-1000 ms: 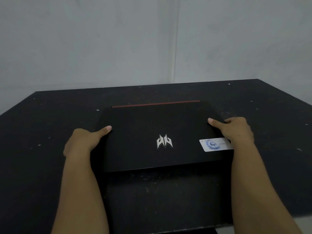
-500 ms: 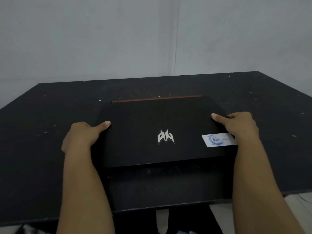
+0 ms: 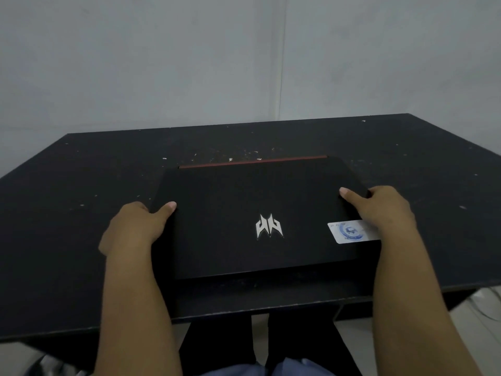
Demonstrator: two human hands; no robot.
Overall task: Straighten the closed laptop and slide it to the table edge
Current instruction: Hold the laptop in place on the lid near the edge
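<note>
Closed laptop [image 3: 260, 221] sits mid-table, near side close to the table [image 3: 67, 213] front edge but not at it — a strip of bare top shows between. Left hand [image 3: 132, 229] grips the left side, thumb on the lid; right hand [image 3: 385, 210] grips the right side the same way, just above the white sticker [image 3: 352, 231]. Lid looks slightly skewed against the edge (wide lens, hard to be sure). Looks like the slide step. Next: even pull toward the body, both hands matched, stop flush — no overhang.
</note>
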